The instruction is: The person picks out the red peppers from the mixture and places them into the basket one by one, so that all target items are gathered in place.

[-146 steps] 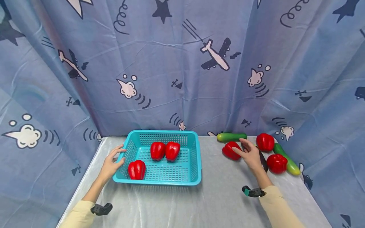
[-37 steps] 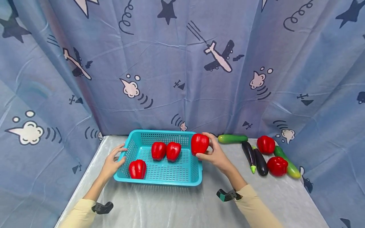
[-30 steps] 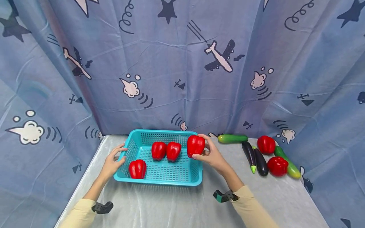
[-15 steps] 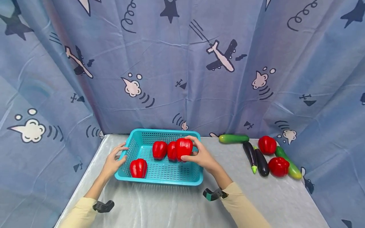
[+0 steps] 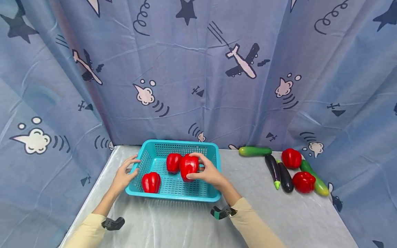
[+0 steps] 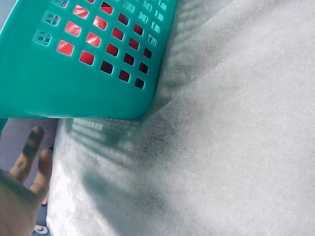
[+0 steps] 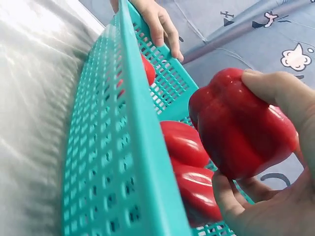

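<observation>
A red pepper [image 5: 188,167] is gripped by the right hand [image 5: 208,172], with the thumb set on one side and the fingers on the other, and is held over the inside of the basket [image 5: 173,197]. The left hand [image 5: 122,177] is laid at the basket's left rim, its fingers loosely extended and spread rather than curled. The step in hand is judged to be the placing of this pepper among those already inside. For the next move, a gentle lowering and a clean release seem to be called for, with room best sought toward the right end, since the neighbours could be nudged. Whether the nearest pepper [image 7: 199,194] is touched from above cannot be told, as it is mostly hidden in the head view.

Inside, a back pepper [image 5: 173,163] and a front pepper [image 5: 151,182] are also seen. All are glossy, lobed and blocky. The basket is formed in turquoise, apparently of plastic, with rounded corners, a smooth lip and walls pierced by small holes.

Farther right, on a pale, softly sheened cloth [image 5: 248,206], two slim, dark, green-tipped eggplants [image 5: 273,171] are laid close together. Two spare peppers [image 5: 304,182] are set beside a long cucumber [image 5: 321,187]; a second cucumber [image 5: 255,151] is laid near the folded, printed curtain [image 5: 173,117].
</observation>
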{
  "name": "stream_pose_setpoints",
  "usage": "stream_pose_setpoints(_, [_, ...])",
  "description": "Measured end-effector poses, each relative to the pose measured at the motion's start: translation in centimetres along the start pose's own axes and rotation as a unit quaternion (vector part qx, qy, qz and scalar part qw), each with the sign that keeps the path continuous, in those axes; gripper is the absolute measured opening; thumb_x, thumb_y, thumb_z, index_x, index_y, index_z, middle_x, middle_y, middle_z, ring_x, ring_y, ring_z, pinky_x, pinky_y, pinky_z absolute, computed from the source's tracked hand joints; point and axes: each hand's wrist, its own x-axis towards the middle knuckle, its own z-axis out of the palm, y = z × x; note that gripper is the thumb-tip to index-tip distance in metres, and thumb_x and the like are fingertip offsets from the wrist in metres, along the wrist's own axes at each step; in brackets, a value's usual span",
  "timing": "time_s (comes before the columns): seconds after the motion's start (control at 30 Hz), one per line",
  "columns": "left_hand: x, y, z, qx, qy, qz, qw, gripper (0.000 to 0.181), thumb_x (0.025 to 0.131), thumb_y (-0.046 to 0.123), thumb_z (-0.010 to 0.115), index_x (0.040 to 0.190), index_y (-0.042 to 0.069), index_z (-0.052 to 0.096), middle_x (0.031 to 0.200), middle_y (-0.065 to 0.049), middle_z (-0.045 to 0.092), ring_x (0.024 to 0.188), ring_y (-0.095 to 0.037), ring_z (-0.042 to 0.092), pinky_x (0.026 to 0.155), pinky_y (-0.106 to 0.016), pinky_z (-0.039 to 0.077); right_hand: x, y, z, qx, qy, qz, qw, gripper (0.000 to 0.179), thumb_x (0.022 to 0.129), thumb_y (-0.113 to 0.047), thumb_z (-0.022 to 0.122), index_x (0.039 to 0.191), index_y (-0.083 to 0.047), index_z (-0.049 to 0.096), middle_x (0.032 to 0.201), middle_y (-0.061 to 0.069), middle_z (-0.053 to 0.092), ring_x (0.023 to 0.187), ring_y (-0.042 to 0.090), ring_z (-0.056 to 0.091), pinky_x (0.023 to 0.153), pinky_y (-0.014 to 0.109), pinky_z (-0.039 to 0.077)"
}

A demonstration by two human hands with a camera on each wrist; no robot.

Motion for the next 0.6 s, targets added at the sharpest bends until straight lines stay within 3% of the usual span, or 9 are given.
stream_pose_setpoints(0.3, [-0.1,0.1,0.0,0.001,0.001,0.003,1.0000,0.031,0.090,-0.018,0.062,0.121,-0.016,0.062,0.144,-0.036,0.044,0.129,-0.051,0.044,0.086,-0.021,0.049,1.1,0.4,1.6,-0.002,-0.013,0.031,0.9994,0.072,0.082,-0.014,0.086,0.142,-0.016,0.047,0.130,0.013,0.052,0.118,0.035,0.052,0.082,0.043,0.058])
stream_pose_setpoints(0.6, [-0.2,0.2,0.0,-0.001,0.002,0.000,1.0000,0.031,0.090,-0.017,0.062,0.121,-0.015,0.062,0.144,-0.035,0.044,0.128,-0.050,0.045,0.085,-0.020,0.049,1.9,0.6,2.6,0.004,-0.019,0.026,0.9995,0.070,0.082,-0.014,0.086,0.143,-0.016,0.052,0.131,0.010,0.054,0.120,0.033,0.051,0.082,0.046,0.058])
